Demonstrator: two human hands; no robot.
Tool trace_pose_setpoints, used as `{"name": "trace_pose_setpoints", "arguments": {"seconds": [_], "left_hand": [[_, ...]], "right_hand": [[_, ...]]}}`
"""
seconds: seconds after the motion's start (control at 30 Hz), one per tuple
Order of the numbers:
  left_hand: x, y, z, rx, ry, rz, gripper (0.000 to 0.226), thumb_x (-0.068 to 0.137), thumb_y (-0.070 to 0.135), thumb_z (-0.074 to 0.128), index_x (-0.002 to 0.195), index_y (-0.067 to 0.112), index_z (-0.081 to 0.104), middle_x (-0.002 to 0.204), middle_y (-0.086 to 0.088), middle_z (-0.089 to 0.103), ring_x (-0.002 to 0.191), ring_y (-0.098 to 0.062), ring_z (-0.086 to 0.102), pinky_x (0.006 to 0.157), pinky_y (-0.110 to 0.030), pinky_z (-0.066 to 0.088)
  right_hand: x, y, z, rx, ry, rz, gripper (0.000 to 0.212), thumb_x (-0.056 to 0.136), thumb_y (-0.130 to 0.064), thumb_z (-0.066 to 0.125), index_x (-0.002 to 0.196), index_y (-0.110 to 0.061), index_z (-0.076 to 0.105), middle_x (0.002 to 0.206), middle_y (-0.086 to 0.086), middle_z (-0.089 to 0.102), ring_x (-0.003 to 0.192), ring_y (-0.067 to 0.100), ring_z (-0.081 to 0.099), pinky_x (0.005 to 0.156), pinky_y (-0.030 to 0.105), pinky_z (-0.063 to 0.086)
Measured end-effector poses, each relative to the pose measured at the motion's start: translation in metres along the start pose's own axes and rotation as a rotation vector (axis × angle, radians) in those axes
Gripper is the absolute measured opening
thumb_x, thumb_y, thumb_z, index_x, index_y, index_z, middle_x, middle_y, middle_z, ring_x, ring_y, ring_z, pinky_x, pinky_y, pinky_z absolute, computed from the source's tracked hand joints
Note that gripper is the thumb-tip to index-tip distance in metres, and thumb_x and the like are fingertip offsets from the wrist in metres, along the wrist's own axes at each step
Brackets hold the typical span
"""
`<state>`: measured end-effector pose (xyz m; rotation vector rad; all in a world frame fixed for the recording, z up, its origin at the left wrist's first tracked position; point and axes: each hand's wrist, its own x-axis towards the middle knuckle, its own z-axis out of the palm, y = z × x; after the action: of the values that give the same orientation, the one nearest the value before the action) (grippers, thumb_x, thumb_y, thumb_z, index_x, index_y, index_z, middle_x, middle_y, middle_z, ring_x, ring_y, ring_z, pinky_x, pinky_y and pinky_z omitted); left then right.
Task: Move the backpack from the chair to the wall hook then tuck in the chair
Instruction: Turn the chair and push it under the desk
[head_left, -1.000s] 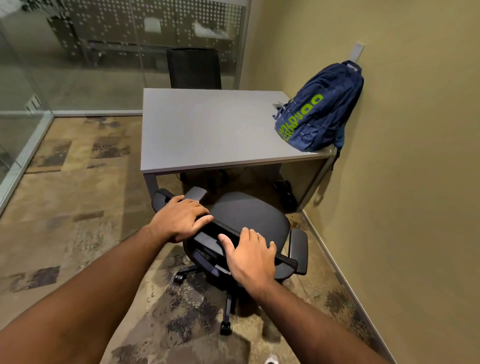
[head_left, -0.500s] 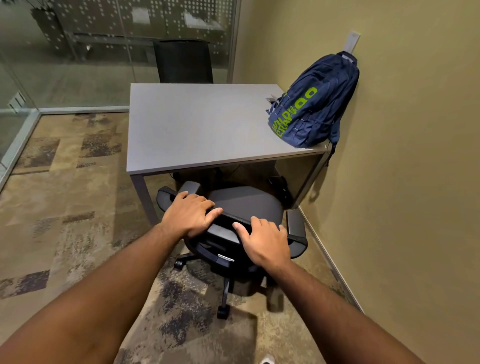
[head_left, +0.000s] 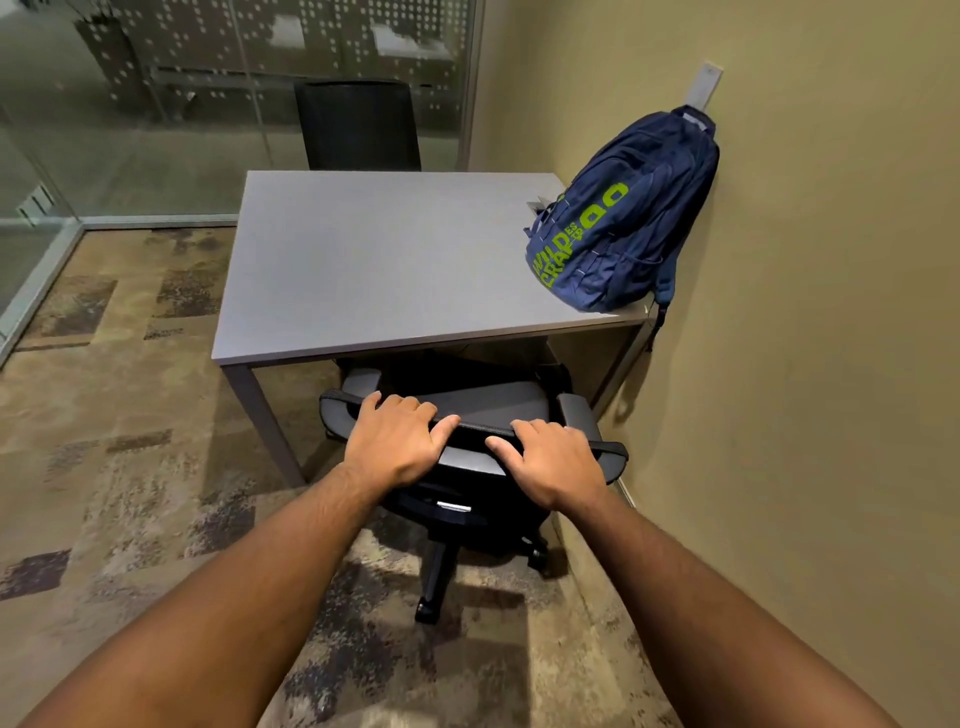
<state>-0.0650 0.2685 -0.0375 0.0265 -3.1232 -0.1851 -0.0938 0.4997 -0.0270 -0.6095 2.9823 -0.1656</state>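
Observation:
A navy backpack (head_left: 621, 218) with green lettering hangs from the wall hook (head_left: 704, 88) on the right wall, its bottom resting on the grey desk (head_left: 379, 260). A black office chair (head_left: 483, 400) stands at the desk's front edge, its seat partly under the desktop. My left hand (head_left: 395, 441) and my right hand (head_left: 550, 460) both grip the top edge of the chair's backrest, side by side.
A second black chair (head_left: 358, 124) stands behind the desk against the glass partition (head_left: 156, 104). The tan wall (head_left: 805, 364) is close on the right. Patterned carpet (head_left: 104, 441) spreads to the left, and the chair's wheeled base (head_left: 436, 582) is below my hands.
The chair has rolled forward toward the desk, so its seat is now partly under the desktop. Both hands stayed on the backrest and moved with it.

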Motion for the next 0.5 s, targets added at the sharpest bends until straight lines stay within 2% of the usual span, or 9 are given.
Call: {"name": "trace_pose_setpoints", "arguments": {"seconds": [0.13,0.3,0.5], "left_hand": [[0.018,0.034,0.003,-0.025,-0.01,-0.074,0.073,0.098,0.066,0.011,0.122,0.026,0.066,0.122,-0.001,0.069,0.119,-0.023,0.058,0.118,-0.053,0.025],[0.041,0.075,0.004,-0.035,-0.026,-0.162,0.077,0.098,0.067,0.01,0.129,0.02,0.063,0.128,-0.005,0.066,0.125,-0.026,0.055,0.119,-0.055,0.025],[0.079,0.097,0.003,-0.026,-0.083,-0.167,0.066,0.1,0.058,0.015,0.126,0.018,0.061,0.127,-0.008,0.064,0.122,-0.028,0.055,0.111,-0.055,0.031]], "right_hand": [[0.022,0.042,-0.009,-0.009,-0.012,-0.069,0.086,0.093,-0.081,0.007,0.126,-0.023,0.061,0.12,0.002,0.069,0.112,0.026,0.06,0.094,0.047,0.042],[0.052,0.091,-0.02,-0.042,-0.018,-0.164,0.085,0.094,-0.079,0.008,0.134,-0.024,0.059,0.126,0.002,0.069,0.116,0.025,0.061,0.096,0.045,0.044],[0.09,0.126,-0.026,-0.038,-0.02,-0.224,0.084,0.094,-0.078,0.011,0.139,-0.024,0.057,0.133,-0.001,0.067,0.121,0.021,0.059,0.102,0.046,0.044]]}}
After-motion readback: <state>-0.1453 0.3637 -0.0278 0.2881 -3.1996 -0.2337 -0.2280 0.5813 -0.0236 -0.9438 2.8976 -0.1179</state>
